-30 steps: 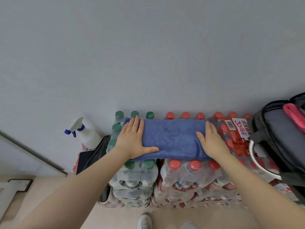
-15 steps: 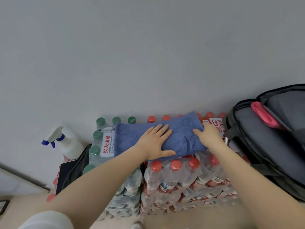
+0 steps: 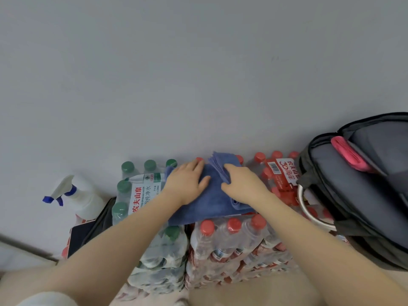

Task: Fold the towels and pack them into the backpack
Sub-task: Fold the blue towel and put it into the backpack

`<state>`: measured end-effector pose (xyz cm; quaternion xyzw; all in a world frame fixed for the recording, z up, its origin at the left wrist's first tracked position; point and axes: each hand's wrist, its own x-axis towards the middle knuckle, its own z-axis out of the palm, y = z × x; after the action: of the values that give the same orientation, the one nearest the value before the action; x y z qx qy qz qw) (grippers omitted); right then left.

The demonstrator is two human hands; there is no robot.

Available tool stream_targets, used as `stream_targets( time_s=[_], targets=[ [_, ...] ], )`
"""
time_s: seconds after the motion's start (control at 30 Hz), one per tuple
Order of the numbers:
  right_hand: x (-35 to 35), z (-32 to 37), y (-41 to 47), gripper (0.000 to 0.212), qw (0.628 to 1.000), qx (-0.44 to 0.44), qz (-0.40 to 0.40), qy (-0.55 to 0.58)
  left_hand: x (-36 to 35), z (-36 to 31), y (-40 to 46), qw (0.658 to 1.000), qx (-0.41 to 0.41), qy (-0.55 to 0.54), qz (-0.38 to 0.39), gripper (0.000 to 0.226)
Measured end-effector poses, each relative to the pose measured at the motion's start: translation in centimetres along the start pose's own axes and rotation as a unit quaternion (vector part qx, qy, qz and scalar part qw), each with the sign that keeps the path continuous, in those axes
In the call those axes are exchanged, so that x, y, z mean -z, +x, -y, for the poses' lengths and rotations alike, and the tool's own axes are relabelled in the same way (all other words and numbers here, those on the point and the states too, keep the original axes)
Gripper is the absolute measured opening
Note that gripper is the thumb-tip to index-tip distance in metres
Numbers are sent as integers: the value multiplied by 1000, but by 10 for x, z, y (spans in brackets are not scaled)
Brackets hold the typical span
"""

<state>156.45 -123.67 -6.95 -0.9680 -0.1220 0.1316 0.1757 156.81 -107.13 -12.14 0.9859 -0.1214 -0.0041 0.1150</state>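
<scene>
Since half a second ago, both hands have closed toward each other and the right end of the blue towel has been turned over onto its left part, so the cloth is now a shorter, thicker packet. Blue towel: lies on top of the shrink-wrapped water-bottle packs, across the seam between the green-capped pack and the red-capped pack; its long axis now runs from the near edge toward the wall rather than left to right, and the layered free edges fan up at the far end, pointing toward the wall. Left hand: flat, fingers straight and slightly spread, pressing on the left half of the towel. Right hand: palm down on the folded-over flap, with the fingers bent over its layered edge, gripping it; the thumb reaches toward the left hand. Backpack: stands to the right, just beside the red-capped pack, its main zip open. Pink towel: folded, tucked into the open top of the backpack. White spray bottle with a blue nozzle: stands at far left against the grey wall; beside it lie dark flat items, too hidden to identify
</scene>
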Motion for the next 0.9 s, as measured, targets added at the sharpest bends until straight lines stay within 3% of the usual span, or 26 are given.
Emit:
stream_targets(
  time_s=[0.1,0.23,0.33,0.43,0.57,0.67,0.73,0.8,0.9],
  targets=[
    [-12,11,4,14,999,3,13,-39,5,25,-2,998,39,48,19,92],
    [-21,17,7,41,996,22,17,-88,9,42,3,993,61,66,71,51],
    [-18,15,10,36,993,40,-3,-113,13,45,11,988,81,50,118,59],
    [-28,1,9,39,980,61,-57,-182,21,46,21,981,128,-13,148,72],
    [-46,-10,10,61,985,23,-43,-163,38,51,27,962,136,-178,154,69],
    [-49,-15,17,61,987,8,-33,-159,50,60,13,926,144,-314,153,46],
    [-51,-15,19,74,987,11,-38,-155,54,64,0,898,166,-337,227,22],
    [-53,-13,18,88,986,10,-40,-161,51,64,-12,876,183,-348,278,16],
    [-53,-12,18,71,984,0,-52,-170,49,56,-19,868,202,-405,205,18]
  ],
)
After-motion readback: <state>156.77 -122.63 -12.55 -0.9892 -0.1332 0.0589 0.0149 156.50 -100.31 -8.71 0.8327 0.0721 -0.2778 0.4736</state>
